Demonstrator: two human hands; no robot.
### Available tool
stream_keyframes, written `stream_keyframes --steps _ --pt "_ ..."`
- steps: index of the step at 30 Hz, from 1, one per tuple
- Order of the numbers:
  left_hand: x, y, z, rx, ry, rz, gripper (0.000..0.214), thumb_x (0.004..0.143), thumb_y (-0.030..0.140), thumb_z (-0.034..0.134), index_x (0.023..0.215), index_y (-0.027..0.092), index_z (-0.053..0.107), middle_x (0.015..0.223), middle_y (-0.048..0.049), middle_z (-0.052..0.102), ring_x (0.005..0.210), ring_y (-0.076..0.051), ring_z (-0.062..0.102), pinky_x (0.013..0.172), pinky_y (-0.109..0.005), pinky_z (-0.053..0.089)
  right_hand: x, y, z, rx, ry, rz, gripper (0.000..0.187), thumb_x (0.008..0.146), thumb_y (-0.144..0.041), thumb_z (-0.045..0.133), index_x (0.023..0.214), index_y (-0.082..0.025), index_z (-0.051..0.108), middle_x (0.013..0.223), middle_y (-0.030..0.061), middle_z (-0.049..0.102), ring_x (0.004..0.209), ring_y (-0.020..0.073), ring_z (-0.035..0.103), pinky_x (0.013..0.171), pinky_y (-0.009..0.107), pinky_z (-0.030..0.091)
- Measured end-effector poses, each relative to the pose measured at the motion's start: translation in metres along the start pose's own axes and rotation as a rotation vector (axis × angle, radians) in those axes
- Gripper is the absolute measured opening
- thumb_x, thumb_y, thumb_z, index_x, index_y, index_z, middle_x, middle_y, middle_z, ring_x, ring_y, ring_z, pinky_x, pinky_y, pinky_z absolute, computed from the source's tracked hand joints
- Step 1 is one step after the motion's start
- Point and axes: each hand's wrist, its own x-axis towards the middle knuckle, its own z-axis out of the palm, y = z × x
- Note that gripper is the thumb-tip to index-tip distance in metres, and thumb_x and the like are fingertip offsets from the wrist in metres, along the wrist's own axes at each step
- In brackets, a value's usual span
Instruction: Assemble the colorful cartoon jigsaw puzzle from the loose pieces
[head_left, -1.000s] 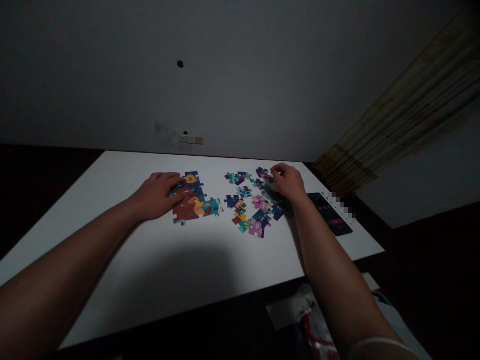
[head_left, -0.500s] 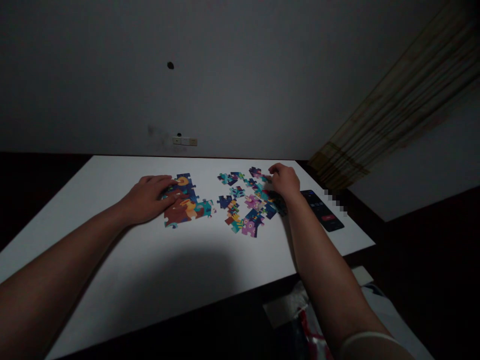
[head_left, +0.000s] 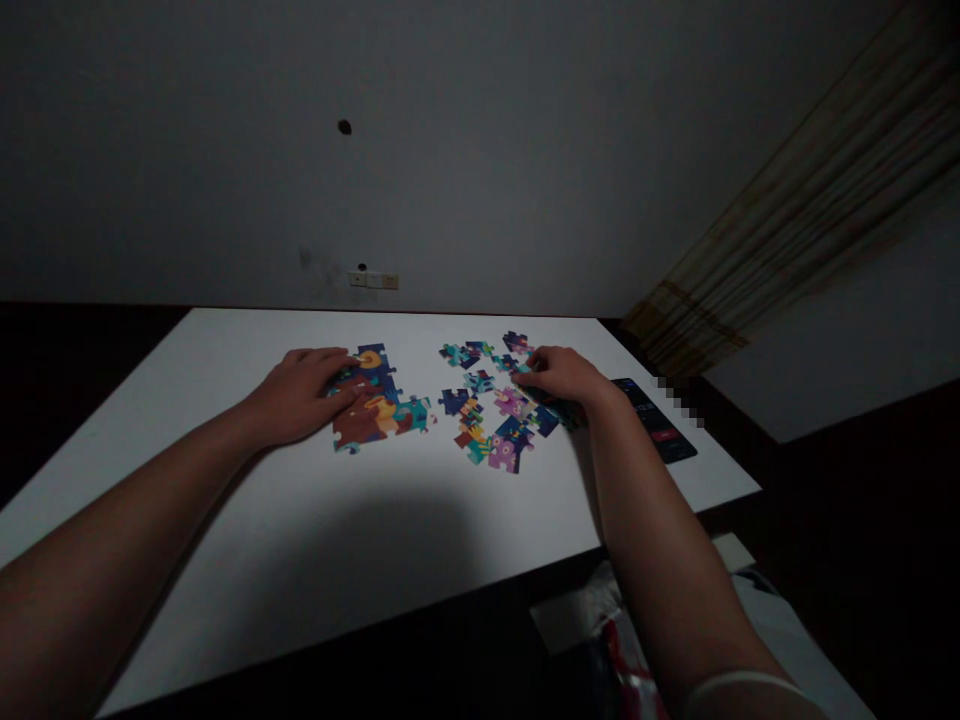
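Observation:
My left hand (head_left: 311, 395) lies over the left edge of a joined puzzle section (head_left: 382, 410), fingers stretched out and apart. That section shows brown, orange, navy and teal parts, and the hand hides some of its left side. Among the loose puzzle pieces (head_left: 510, 403) to the right, my right hand (head_left: 562, 375) is low on the table. Its thumb and forefinger close on a puzzle piece at the upper right of the group, mostly covered by the fingers. Several pieces in purple, navy and teal lie about it, some overlapping, and others are hidden under the palm.
The white table (head_left: 322, 540) carries a dark phone (head_left: 660, 430) with a lit screen, right of my right forearm. Below the table's front edge is a plastic bag (head_left: 626, 660). A wall with a socket (head_left: 373, 281) stands behind, and a curtain (head_left: 720, 270) hangs at right.
My right hand has moved slightly left and down onto the loose pieces, its thumb now reaching out. My left hand stays on the joined section. The view has shifted a little.

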Motion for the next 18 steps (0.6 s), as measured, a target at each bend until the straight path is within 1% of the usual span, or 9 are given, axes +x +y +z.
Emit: stream_keyframes --steps 3,5,7,9,11,13,15,18 --pt "-0.0001 0.0016 -0.0013 0.004 -0.012 -0.003 0.090 0.107 0.086 0.046 0.161 0.022 0.079 0.177 -0.0187 0.073 0.168 -0.048 0.063 0.144 -0.066 0.044 0.0008 0.0013 -0.0001 -0.007 -0.002 -0.030 0.031 0.101 -0.050 0.090 0.114 -0.022 0.088 0.124 0.0172 0.092 0.109 0.0344 0.085 0.094 0.041 0.063" --pt "-0.0004 0.0025 -0.0016 0.005 -0.011 -0.009 0.090 0.107 0.086 0.047 0.161 0.022 0.079 0.177 -0.0189 0.074 0.169 -0.047 0.062 0.145 -0.065 0.043 0.0006 0.0010 0.0000 0.032 -0.005 -0.018 0.018 0.100 -0.040 0.087 0.106 -0.023 0.086 0.111 0.0137 0.092 0.098 0.0310 0.084 0.088 0.039 0.062" --pt "-0.0008 0.0033 -0.0019 0.004 0.002 -0.014 0.087 0.106 0.086 0.048 0.159 0.025 0.080 0.176 -0.0172 0.075 0.168 -0.047 0.063 0.144 -0.064 0.044 -0.0001 0.0002 0.0009 0.086 -0.020 -0.009 0.009 0.099 -0.033 0.084 0.102 -0.024 0.084 0.099 0.0107 0.090 0.088 0.0282 0.082 0.083 0.037 0.061" --pt "-0.0011 0.0042 -0.0025 0.000 0.011 -0.016 0.084 0.105 0.086 0.049 0.157 0.027 0.081 0.174 -0.0152 0.076 0.166 -0.047 0.064 0.142 -0.065 0.046 -0.0009 -0.0007 0.0028 0.119 -0.018 -0.023 0.010 0.100 -0.033 0.083 0.102 -0.024 0.083 0.099 0.0105 0.089 0.087 0.0280 0.081 0.083 0.038 0.062" --pt "-0.0013 0.0052 -0.0035 -0.001 0.008 -0.012 0.085 0.105 0.086 0.048 0.157 0.027 0.081 0.173 -0.0152 0.077 0.165 -0.047 0.064 0.142 -0.065 0.046 -0.0014 -0.0015 0.0048 0.114 0.012 -0.064 0.020 0.100 -0.041 0.088 0.108 -0.024 0.084 0.110 0.0128 0.091 0.096 0.0307 0.084 0.089 0.040 0.064" --pt "-0.0013 0.0063 -0.0046 0.002 -0.003 -0.009 0.088 0.106 0.086 0.045 0.158 0.026 0.081 0.175 -0.0161 0.075 0.165 -0.048 0.063 0.142 -0.065 0.046 -0.0018 -0.0023 0.0061 0.087 0.042 -0.103 0.031 0.097 -0.048 0.095 0.113 -0.024 0.084 0.121 0.0151 0.091 0.107 0.0341 0.084 0.098 0.044 0.065" --pt "-0.0014 0.0071 -0.0054 0.004 -0.010 -0.010 0.088 0.106 0.086 0.046 0.159 0.025 0.081 0.176 -0.0160 0.074 0.166 -0.048 0.063 0.142 -0.064 0.045 -0.0027 -0.0036 0.0061 0.078 0.038 -0.112 0.031 0.094 -0.045 0.098 0.112 -0.025 0.084 0.122 0.0153 0.091 0.109 0.0352 0.084 0.101 0.045 0.065" --pt "-0.0014 0.0063 -0.0051 0.004 -0.011 -0.011 0.086 0.106 0.086 0.048 0.159 0.026 0.081 0.176 -0.0155 0.075 0.166 -0.049 0.063 0.142 -0.064 0.046 -0.0052 -0.0070 0.0050 0.142 0.025 -0.094 0.026 0.096 -0.037 0.096 0.114 -0.024 0.083 0.119 0.0136 0.091 0.105 0.0329 0.084 0.097 0.043 0.065"
